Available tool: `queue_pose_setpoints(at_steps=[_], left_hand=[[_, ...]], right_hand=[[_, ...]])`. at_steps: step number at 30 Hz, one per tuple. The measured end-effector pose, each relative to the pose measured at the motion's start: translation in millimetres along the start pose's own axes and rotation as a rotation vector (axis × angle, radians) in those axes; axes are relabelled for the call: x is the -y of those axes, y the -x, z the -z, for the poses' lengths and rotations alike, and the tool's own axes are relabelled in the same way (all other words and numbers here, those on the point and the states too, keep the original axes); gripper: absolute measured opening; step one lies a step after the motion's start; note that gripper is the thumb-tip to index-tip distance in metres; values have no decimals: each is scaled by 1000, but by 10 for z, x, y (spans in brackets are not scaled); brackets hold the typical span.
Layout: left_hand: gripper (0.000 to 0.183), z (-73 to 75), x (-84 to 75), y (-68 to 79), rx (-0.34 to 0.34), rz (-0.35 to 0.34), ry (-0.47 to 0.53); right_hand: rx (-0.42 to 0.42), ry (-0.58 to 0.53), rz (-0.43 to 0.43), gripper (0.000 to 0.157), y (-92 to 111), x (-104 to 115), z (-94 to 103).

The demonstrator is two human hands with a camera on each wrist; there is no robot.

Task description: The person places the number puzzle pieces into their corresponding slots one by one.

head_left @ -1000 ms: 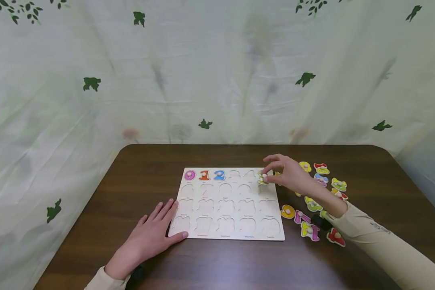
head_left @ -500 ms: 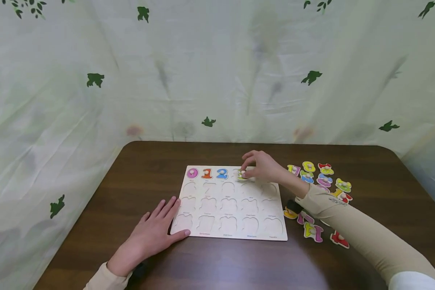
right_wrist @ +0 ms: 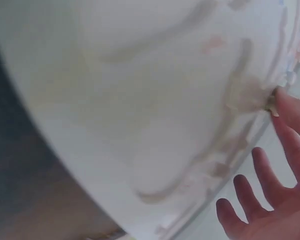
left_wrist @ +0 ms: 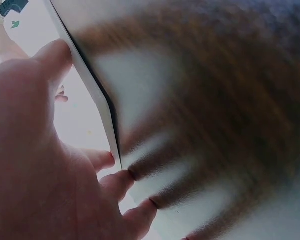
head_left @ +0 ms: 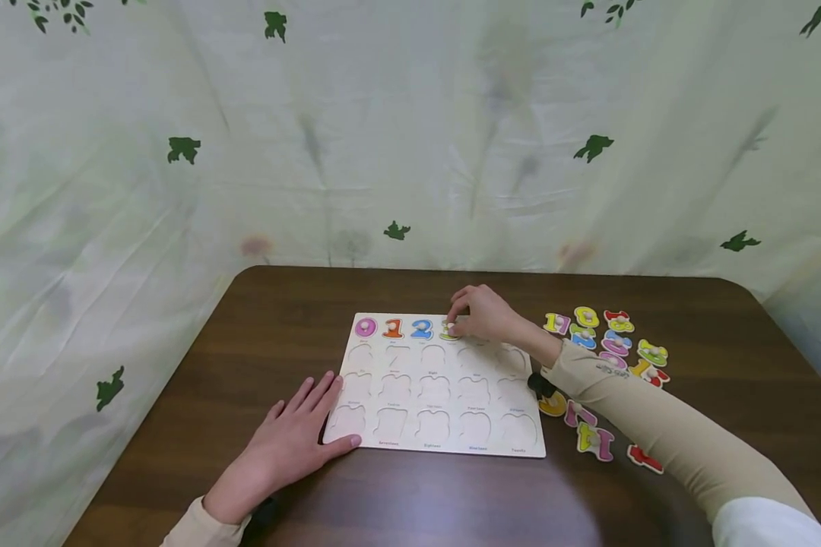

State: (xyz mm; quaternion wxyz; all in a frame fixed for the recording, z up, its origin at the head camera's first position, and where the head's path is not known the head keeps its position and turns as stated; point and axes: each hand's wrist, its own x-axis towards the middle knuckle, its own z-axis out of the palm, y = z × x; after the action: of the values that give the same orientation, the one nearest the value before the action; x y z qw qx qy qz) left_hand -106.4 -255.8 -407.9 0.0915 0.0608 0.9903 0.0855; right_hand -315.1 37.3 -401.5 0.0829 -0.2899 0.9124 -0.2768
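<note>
A white number puzzle board [head_left: 410, 448] lies on the table, with a purple 0 [head_left: 366, 327], an orange 1 [head_left: 393, 328] and a blue 2 [head_left: 422, 329] in its top row. My right hand [head_left: 487, 313] pinches a green-yellow number piece [head_left: 446, 331] by its knob over the fourth recess of that row. Fingers cover much of this piece; in the right wrist view it shows only as a small bit between thumb and forefinger. My left hand [head_left: 283, 441] rests with spread, straight fingers on the board's left edge, thumb at the near-left corner.
Several knobbed number pieces lie right of the board, such as a yellow-pink one [head_left: 594, 441], a red one [head_left: 645, 459] and a yellow 0 [head_left: 586, 317]. My right sleeve [head_left: 657, 418] passes over some of them. A patterned curtain [head_left: 410, 152] hangs behind the brown table [head_left: 410, 501].
My right hand has moved left along the top row, carrying the green-yellow piece from the board's right end to beside the blue 2. The left hand stays on the board.
</note>
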Motion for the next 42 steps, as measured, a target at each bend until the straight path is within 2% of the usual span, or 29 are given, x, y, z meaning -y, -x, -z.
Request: queue_pose_setpoints(at_steps=[3, 7, 16, 21, 27, 33, 42], left_hand=[[99, 19, 2, 4, -6, -5, 1], [99, 19, 5, 9, -6, -6, 2], [99, 3, 7, 3, -8, -9, 2], [98, 8, -3, 1, -12, -7, 3], [98, -7, -1, 21, -30, -14, 7], [100, -10, 7, 20, -20, -9, 12], [100, 3, 2, 23, -6, -7, 23]], right_hand=[[-8, 47, 16, 5, -18, 1, 1], [8, 53, 22, 7, -6, -8, 11], [39, -34, 41, 17, 165, -102, 154], [33, -62, 95, 22, 316, -131, 287], [-6, -85, 161, 24, 565, -163, 429], [-53, -103, 138, 22, 871, -203, 551], [-101, -135, 103, 18, 1460, -339, 683]])
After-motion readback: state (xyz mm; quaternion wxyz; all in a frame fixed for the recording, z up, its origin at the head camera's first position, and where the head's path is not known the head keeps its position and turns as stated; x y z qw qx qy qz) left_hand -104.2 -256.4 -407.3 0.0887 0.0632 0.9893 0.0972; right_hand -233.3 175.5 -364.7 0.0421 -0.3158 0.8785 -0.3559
